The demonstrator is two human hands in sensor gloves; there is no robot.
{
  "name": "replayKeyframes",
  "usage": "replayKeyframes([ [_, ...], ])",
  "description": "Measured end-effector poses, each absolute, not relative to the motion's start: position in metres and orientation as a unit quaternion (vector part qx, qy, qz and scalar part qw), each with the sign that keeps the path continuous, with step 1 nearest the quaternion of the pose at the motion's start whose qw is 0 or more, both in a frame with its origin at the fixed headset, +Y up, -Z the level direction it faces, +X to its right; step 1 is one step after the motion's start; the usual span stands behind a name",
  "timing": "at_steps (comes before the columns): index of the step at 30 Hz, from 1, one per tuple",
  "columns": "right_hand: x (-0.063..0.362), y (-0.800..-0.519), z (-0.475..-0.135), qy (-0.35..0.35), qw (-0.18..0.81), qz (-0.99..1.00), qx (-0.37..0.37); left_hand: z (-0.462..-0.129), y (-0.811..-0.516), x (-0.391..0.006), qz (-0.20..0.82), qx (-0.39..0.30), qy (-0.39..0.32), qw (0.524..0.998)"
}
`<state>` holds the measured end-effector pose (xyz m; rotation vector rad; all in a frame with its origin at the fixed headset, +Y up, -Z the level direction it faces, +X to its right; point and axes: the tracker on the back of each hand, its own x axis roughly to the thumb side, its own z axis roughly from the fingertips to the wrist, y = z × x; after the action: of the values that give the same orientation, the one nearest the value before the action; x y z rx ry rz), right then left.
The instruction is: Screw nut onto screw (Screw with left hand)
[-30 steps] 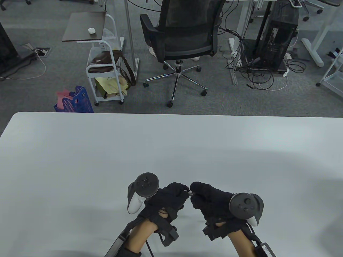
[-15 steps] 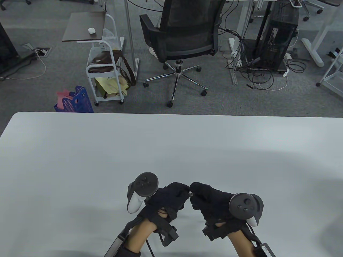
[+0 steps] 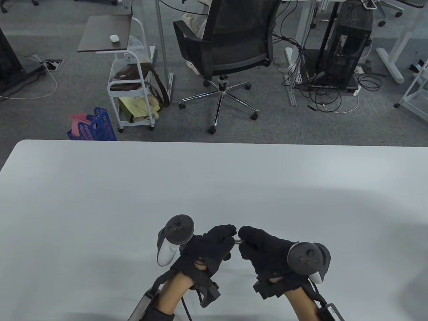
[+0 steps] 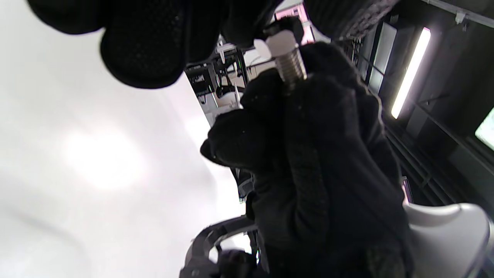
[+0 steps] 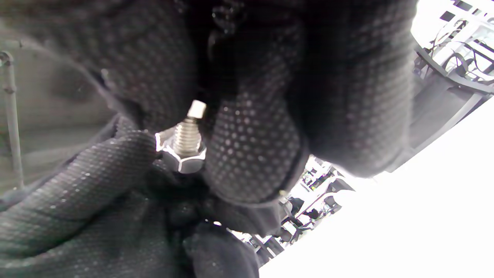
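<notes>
Both gloved hands meet low over the table's [image 3: 100, 187] front middle. My left hand [image 3: 230, 236] pinches a silver hex nut [image 5: 181, 159] at its fingertips; the nut also shows in the left wrist view [image 4: 281, 38]. The nut sits on the thread of a silver screw [image 5: 187, 133], a short stretch of which shows between the hands [image 3: 237, 241] and in the left wrist view [image 4: 292, 66]. My right hand [image 3: 242, 239] grips the screw's other end; its head is hidden in the glove [image 4: 324, 131].
The white table's far edge [image 3: 214, 143] runs across the middle of the table view. Beyond it on the floor stand an office chair [image 3: 230, 50], a white cart [image 3: 132, 97] and a blue basket [image 3: 95, 125].
My left hand has turned slightly at the nut, its tracker shifting a little left and its fingertips rising. My right hand has stayed put. The office chair in the background has swivelled.
</notes>
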<state>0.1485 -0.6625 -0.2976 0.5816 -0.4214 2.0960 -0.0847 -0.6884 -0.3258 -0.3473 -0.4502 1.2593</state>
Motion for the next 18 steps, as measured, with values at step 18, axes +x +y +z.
replayKeyframes([
  [18,0.1453,-0.6618,-0.2971,-0.162,0.431,0.852,0.248,-0.3275,-0.6874,-0.0843,0.574,-0.179,-0.209,0.771],
])
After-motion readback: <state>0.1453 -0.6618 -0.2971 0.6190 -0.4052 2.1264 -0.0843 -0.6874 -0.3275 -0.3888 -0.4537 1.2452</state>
